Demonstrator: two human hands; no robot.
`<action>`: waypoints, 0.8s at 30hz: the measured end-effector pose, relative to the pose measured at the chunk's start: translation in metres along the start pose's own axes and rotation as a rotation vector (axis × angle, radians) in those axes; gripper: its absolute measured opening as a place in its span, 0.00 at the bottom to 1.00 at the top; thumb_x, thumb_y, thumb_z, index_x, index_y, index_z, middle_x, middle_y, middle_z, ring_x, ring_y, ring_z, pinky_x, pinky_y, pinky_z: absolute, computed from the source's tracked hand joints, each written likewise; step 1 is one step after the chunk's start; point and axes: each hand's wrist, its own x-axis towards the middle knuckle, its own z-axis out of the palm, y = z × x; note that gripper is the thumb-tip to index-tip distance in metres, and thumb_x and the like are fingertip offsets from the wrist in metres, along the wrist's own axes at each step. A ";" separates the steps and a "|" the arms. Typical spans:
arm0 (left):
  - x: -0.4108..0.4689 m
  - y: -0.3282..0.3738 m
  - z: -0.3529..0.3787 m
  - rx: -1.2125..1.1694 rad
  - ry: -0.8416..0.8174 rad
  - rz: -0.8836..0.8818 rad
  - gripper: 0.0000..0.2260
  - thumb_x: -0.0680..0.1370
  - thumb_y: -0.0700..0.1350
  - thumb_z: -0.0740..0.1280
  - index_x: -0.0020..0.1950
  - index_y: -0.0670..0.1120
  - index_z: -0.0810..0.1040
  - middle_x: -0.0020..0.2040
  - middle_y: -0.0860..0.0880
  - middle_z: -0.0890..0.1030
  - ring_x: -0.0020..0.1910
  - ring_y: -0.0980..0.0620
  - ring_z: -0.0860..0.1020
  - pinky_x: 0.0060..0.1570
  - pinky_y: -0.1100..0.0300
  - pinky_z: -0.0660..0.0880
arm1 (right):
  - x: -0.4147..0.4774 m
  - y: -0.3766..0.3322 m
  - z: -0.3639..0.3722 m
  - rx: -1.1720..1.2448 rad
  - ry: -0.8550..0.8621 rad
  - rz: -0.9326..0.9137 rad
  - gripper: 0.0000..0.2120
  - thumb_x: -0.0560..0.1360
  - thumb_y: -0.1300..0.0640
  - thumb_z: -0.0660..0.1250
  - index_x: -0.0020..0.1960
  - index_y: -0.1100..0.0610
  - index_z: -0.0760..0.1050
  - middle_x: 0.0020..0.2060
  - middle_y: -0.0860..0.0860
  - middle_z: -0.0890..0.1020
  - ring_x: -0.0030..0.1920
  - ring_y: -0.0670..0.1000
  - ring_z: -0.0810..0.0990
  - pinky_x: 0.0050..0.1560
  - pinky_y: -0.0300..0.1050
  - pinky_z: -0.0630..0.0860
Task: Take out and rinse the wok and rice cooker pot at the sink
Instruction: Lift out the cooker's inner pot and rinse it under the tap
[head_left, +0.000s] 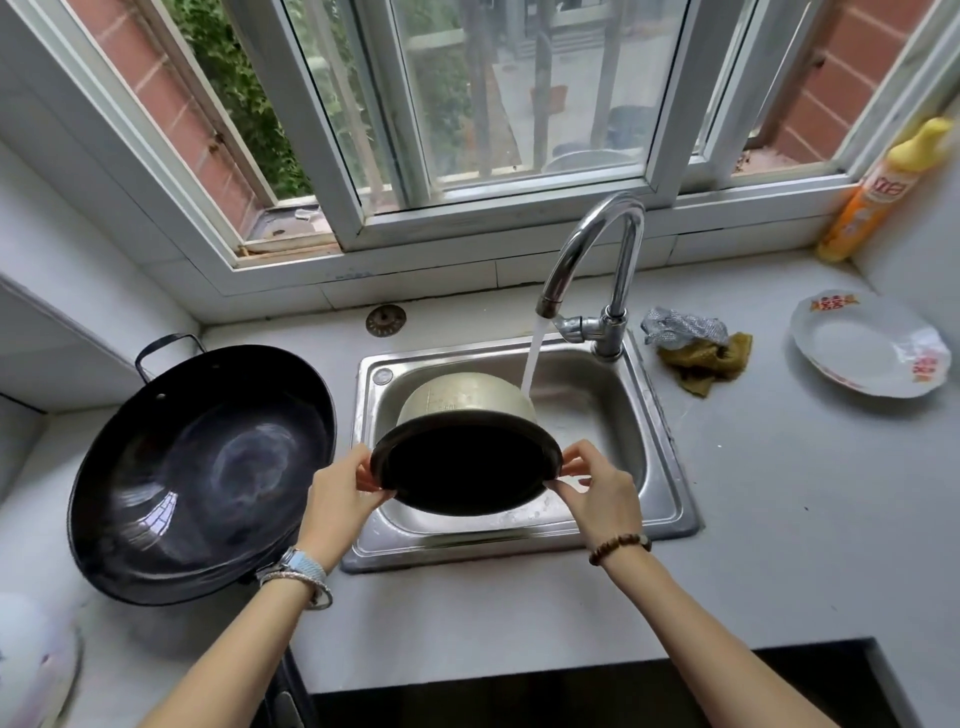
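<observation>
Left grip (337, 488) and right grip (597, 493) are pinching opposite edges of the rice cooker pot (467, 400), holding it tilted over the sink (670, 467) as tap water (534, 353) is striking its outer wall. The wok (202, 467) is lying out on the bench (779, 519) alongside; whether it is rinsed yet is unclear.
</observation>
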 end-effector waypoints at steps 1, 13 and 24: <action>0.000 0.000 0.003 -0.009 0.000 -0.003 0.12 0.68 0.42 0.78 0.47 0.43 0.79 0.36 0.53 0.81 0.38 0.60 0.79 0.43 0.57 0.77 | -0.001 0.002 -0.001 -0.002 -0.001 -0.006 0.12 0.68 0.53 0.77 0.44 0.50 0.74 0.36 0.44 0.82 0.42 0.43 0.81 0.45 0.45 0.80; 0.010 0.022 0.040 -0.068 -0.043 0.066 0.17 0.68 0.41 0.78 0.35 0.50 0.69 0.32 0.53 0.79 0.35 0.58 0.79 0.35 0.72 0.72 | -0.009 0.038 -0.025 0.008 0.048 0.097 0.11 0.68 0.52 0.77 0.44 0.50 0.75 0.37 0.45 0.82 0.42 0.44 0.81 0.44 0.41 0.79; 0.023 0.055 0.061 -0.086 -0.070 0.196 0.16 0.67 0.39 0.78 0.37 0.50 0.71 0.35 0.55 0.79 0.38 0.58 0.79 0.40 0.59 0.79 | -0.016 0.065 -0.045 0.086 0.169 0.209 0.13 0.66 0.57 0.78 0.42 0.50 0.74 0.35 0.44 0.82 0.41 0.42 0.82 0.42 0.43 0.80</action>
